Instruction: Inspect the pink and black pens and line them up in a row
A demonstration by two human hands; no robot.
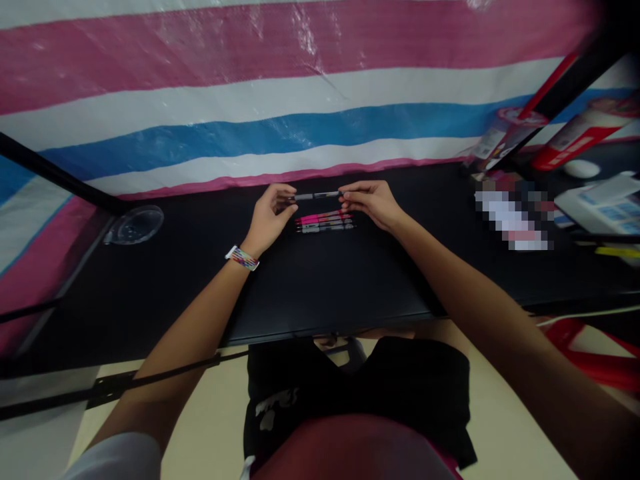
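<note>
At the far middle of the black surface (320, 287), my left hand (270, 215) and right hand (373, 202) hold one grey pen (316, 196) between them, level and raised just above the surface. The left hand pinches the pen's left end with thumb and fingertips; the right hand pinches its right end the same way. A striped band (243, 258) sits on my left wrist. Directly below the held pen, a small row of pens (325, 222) lies flat on the surface, side by side and touching, pink ones at the back, darker ones nearer me. Well to the left, a clear round lid (134, 225) rests on the surface. To the far right stand red-and-white containers (580, 139). A pink, white and blue striped sheet (280, 100) hangs behind.
</note>
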